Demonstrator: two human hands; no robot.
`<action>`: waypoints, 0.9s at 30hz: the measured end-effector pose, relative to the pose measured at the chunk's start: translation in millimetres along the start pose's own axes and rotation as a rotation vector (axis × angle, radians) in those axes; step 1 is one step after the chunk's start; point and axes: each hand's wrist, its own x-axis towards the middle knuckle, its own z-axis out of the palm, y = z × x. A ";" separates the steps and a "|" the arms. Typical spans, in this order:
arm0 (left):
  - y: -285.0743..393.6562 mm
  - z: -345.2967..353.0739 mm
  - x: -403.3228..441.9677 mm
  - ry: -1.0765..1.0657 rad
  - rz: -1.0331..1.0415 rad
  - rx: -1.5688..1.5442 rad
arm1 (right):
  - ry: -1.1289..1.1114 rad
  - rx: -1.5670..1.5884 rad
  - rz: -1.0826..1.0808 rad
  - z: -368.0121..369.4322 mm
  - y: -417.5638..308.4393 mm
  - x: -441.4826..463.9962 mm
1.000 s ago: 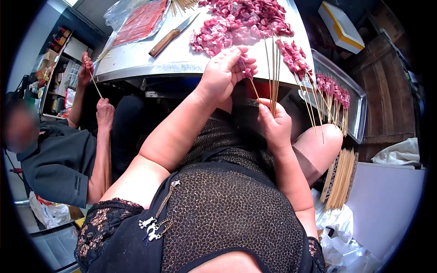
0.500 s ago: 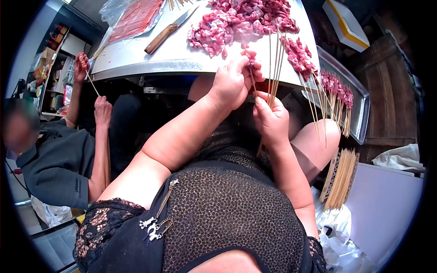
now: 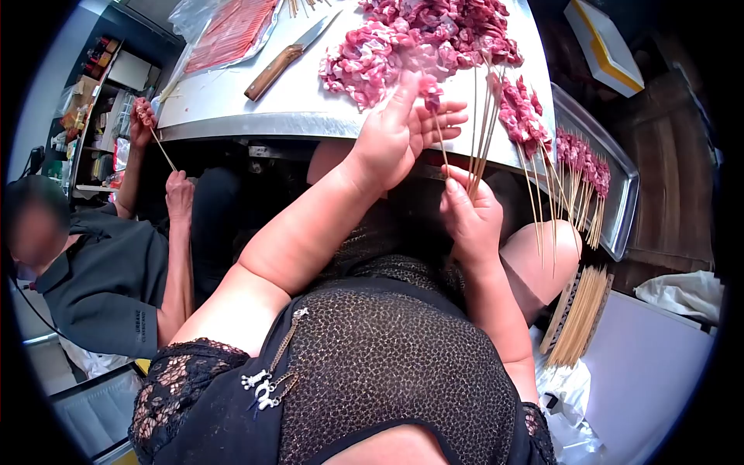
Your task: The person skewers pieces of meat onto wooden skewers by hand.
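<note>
My right hand [image 3: 474, 208] is closed round several thin bamboo skewers [image 3: 487, 128] and pinches one more, whose upper end carries pieces of meat [image 3: 431, 89]. Beside that meat is my left hand [image 3: 399, 132], its fingers spread and its palm turned toward the skewer. Beyond my hands a large heap of raw meat pieces [image 3: 457, 35] lies on the white table [image 3: 294, 97]. Loaded skewers [image 3: 523, 112] rest at the table's right edge, their bare ends sticking out toward me.
A knife [image 3: 273, 72] lies left of the heap, near a bag of red sticks [image 3: 236, 31]. More loaded skewers [image 3: 581, 159] sit on a metal tray [image 3: 624, 225] at the right. Bare skewers [image 3: 577, 318] stand below it. A co-worker [image 3: 108, 263] at the left holds a skewer with meat.
My left hand has opened from around the skewer, and its fingers are now spread. The meat shows at the skewer's upper end. The view has shifted slightly.
</note>
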 end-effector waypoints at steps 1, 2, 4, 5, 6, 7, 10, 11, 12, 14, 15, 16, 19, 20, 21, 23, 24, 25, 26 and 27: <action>-0.5 0.7 -0.3 -0.002 -0.061 0.058 | 0.012 0.001 -0.012 -1.6 -1.8 1.1; -4.3 0.0 -0.7 0.006 -0.042 0.128 | 0.012 -0.001 -0.008 -4.0 -2.6 2.4; -5.8 3.7 -0.7 0.022 -0.043 0.193 | 0.022 0.001 0.005 -7.5 -2.9 4.0; -6.1 4.9 -0.5 0.036 -0.042 0.260 | 0.022 0.001 0.007 -7.8 -2.2 4.1; -7.8 3.6 1.5 0.039 -0.051 0.221 | 0.032 -0.023 -0.004 -7.5 -1.5 4.4; -8.2 3.7 2.2 0.041 -0.052 0.222 | 0.041 -0.046 -0.016 -7.4 -1.4 4.9; -10.7 5.1 3.9 0.009 -0.094 0.147 | 0.042 -0.049 -0.033 -9.5 -2.2 4.9; -11.7 5.7 3.7 -0.011 -0.094 0.143 | 0.045 -0.046 -0.031 -9.8 -2.5 4.1; -12.9 6.3 3.3 -0.033 -0.095 0.138 | 0.050 -0.046 -0.036 -10.0 -3.4 3.2; -16.1 7.5 2.8 -0.065 -0.117 0.137 | 0.061 -0.044 -0.042 -10.6 -5.7 1.7; -18.0 7.9 2.0 -0.096 -0.132 0.133 | 0.067 -0.035 -0.063 -10.8 -7.0 1.0; -20.2 9.2 -0.4 -0.145 -0.185 0.051 | 0.071 -0.025 -0.086 -11.5 -7.7 0.4; -20.6 20.0 -0.5 -0.081 -0.133 0.205 | 0.184 -0.057 -0.191 -12.3 -9.0 1.9; -17.4 21.2 -2.4 -0.112 -0.151 0.237 | 0.179 -0.038 -0.182 -15.6 -10.2 0.7; -16.3 18.9 -3.5 -0.114 -0.149 0.238 | 0.179 -0.039 -0.185 -16.3 -10.8 -0.6; -15.2 13.6 -5.3 -0.146 -0.137 0.218 | 0.207 -0.039 -0.192 -16.5 -11.0 -2.6; -14.8 13.0 -6.5 -0.146 -0.136 0.221 | 0.206 -0.036 -0.193 -16.1 -11.1 -2.7; -14.5 12.7 -8.2 -0.126 -0.131 0.227 | 0.209 -0.026 -0.189 -15.7 -11.3 -3.0; -14.7 12.7 -9.5 -0.107 -0.126 0.231 | 0.213 -0.018 -0.184 -15.6 -11.3 -3.3; -14.9 13.2 -10.2 -0.106 -0.126 0.233 | 0.212 -0.016 -0.184 -15.5 -10.7 -3.6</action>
